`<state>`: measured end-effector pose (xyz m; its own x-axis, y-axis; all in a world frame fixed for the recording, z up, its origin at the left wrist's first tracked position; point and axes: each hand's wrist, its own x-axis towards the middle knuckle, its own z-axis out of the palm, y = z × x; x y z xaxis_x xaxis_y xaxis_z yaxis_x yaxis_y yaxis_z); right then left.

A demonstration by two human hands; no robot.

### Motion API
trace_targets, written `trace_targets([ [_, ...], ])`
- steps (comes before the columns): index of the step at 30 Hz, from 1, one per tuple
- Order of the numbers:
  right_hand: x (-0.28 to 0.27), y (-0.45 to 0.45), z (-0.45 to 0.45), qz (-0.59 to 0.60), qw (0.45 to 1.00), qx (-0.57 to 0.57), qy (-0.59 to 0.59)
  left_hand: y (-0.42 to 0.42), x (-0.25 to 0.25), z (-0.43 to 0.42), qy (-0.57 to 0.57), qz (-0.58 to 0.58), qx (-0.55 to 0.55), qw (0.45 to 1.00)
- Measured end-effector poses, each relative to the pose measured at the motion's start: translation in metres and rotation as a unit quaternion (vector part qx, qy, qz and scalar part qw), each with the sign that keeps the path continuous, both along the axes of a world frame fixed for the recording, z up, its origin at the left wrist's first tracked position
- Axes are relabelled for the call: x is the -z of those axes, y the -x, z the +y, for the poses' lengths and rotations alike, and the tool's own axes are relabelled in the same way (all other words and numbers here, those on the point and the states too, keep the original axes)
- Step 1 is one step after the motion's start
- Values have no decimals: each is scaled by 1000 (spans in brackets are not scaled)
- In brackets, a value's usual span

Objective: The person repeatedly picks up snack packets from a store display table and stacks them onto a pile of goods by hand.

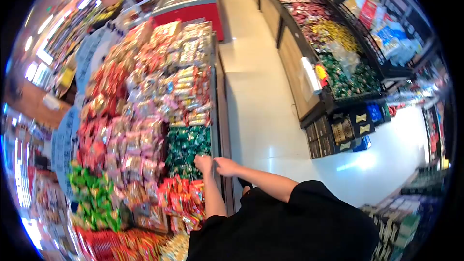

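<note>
Green packets (187, 139) by hands (203, 164), aisle (261, 111) alongside

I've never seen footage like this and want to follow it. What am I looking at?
There is no machine here: a person works with bare hands. The single picture comes from a camera worn on their head, looking forward and down, with a round, curved view.

On the left, a display stand bears wrapped packets in many colours. The left hand is at the dark green packets; the right hand is beside it, at the stand's edge. Whether the fingers hold anything is too small to tell. Across the aisle stands another goods display.
</note>
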<state>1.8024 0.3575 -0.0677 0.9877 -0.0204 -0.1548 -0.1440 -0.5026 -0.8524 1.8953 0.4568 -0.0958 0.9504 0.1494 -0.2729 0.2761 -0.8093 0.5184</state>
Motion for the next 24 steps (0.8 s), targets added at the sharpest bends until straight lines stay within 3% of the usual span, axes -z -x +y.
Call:
trace_targets([
  [4, -1, -25, 7, 84, 994, -65, -11, -18, 4, -10, -79, 114, -48, 989],
  [7, 2, -25, 3, 133, 987, -78, 35, -28, 42, -1, -119, 160, -12, 980],
  [9, 4, -22, -4, 142, 986, -82, 43, -23, 21, -3, -109, 209, 68, 969],
  [11, -4, -16, -16, 125, 990, -47, 36, -18, 16, 1, -86, 86, 92, 988],
  [13, -1, -10, -32, 122, 992, -24, 16, -9, -29, -11, -78, 5, 117, 990],
  [17, -16, 20, -75, 64, 996, 58, 7, -1, -52, -32, -89, -198, 288, 933],
  [20, -32, 86, -108, -12, 985, 171, -19, 54, -88, -87, 166, -6, 478, 862],
  [24, -25, 215, -151, 4, 961, 265, -77, 145, -64, -161, 190, 186, 609, 747],
])
